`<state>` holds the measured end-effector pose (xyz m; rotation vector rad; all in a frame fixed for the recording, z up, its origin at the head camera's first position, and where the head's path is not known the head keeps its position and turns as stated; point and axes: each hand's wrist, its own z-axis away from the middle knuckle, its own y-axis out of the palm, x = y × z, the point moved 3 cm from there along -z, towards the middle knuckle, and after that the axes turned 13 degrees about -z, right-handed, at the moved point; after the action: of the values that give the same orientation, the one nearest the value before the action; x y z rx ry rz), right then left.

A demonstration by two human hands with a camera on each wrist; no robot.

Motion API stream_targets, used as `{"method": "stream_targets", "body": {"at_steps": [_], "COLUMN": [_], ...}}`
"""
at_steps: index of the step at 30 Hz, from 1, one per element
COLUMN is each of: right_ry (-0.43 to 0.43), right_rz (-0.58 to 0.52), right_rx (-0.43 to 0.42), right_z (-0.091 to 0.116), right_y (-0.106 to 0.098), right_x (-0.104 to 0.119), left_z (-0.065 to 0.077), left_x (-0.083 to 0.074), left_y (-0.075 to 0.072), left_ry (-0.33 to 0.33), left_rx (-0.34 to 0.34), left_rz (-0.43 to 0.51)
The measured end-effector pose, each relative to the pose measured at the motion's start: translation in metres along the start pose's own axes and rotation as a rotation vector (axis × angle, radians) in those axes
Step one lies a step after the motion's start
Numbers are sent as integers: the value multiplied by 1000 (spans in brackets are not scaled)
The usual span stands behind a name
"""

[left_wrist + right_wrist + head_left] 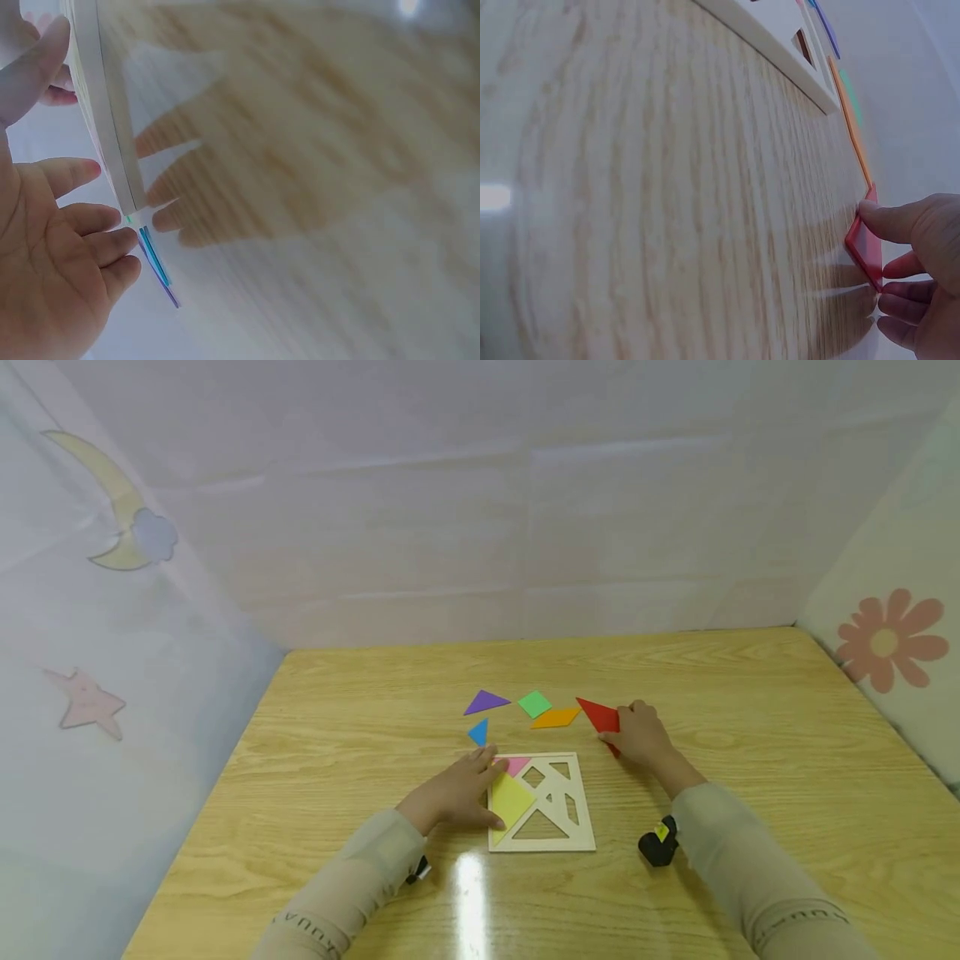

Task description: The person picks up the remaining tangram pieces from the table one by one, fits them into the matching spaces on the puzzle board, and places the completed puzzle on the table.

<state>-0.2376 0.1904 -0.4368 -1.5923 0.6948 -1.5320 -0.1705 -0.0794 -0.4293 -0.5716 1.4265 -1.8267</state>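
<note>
A wooden tangram board (581, 827) lies on the table with its cut-out slots. The big yellow triangle (512, 802) and a pink triangle (517, 765) sit in its left part. My left hand (457, 789) rests along the board's left edge, fingers spread, thumb over the yellow piece; the left wrist view shows its fingertips (90, 169) against the board's side. To the right, my right hand (641, 735) pinches a red triangle (600, 714) between thumb and fingers. In the right wrist view the red triangle (866, 251) is low by the tabletop, partly covered by the hand.
Beyond the board lie a purple triangle (486, 702), a green square (535, 704), an orange parallelogram (557, 718) and a small blue triangle (478, 732). The orange piece's right tip is close to the red triangle. Printed cloth (480, 552) stands around the wooden table (360, 710).
</note>
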Motion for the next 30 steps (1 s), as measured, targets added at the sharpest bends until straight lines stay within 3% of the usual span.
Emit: {"method": "stream_targets", "body": {"at_steps": [9, 19, 25, 30], "right_ry": [86, 143, 207, 166], "right_rz": [-127, -300, -321, -319], "right_rx": [26, -17, -43, -50], "right_z": [2, 10, 16, 19], "right_y": [-4, -7, -10, -11], "right_x": [-5, -3, -7, -11], "left_z": [-1, 0, -1, -3], "left_x": [-4, -4, -5, -5], "left_y": [-1, -1, -1, 0], "left_ry": [6, 19, 40, 40], "left_rx": [16, 26, 36, 44], "left_rz": [-6, -5, 3, 33]}}
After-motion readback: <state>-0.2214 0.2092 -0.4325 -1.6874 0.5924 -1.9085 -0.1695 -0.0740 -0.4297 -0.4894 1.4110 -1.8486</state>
